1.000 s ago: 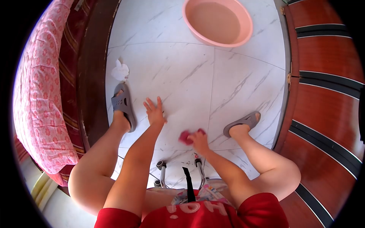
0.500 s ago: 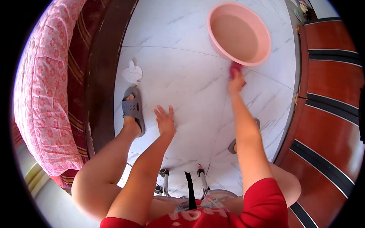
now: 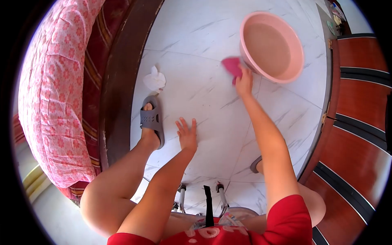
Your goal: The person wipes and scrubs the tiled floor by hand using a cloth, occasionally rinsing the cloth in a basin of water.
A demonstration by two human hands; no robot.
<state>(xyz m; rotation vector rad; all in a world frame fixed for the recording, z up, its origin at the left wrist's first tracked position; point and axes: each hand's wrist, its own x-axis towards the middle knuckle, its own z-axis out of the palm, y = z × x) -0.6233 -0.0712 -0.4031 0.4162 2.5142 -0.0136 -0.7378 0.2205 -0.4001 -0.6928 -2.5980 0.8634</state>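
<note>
A dark pink cloth (image 3: 232, 67) is in my right hand (image 3: 244, 81), with its loose part spread to the left over the marbled floor tiles (image 3: 204, 87). Just right of that hand stands a pink basin (image 3: 299, 57) holding cloudy, brownish water. My left hand (image 3: 187, 132) rests on the floor with its fingers apart and nothing in it. Some crumpled white paper (image 3: 155, 81) lies on the tiles, up and to the left of my left hand.
My slippered feet are on both sides, one grey slipper (image 3: 152, 118) at left. A dark wooden bed edge (image 3: 122, 73) and pink flowered bedding (image 3: 61, 90) line the left; reddish cabinet doors (image 3: 359, 102) line the right. Below is a wheeled metal frame (image 3: 222, 198).
My right hand has moved forward with the cloth from near my knees to the basin's rim, then slightly left of it. My left hand stays on the floor. The view has shifted.
</note>
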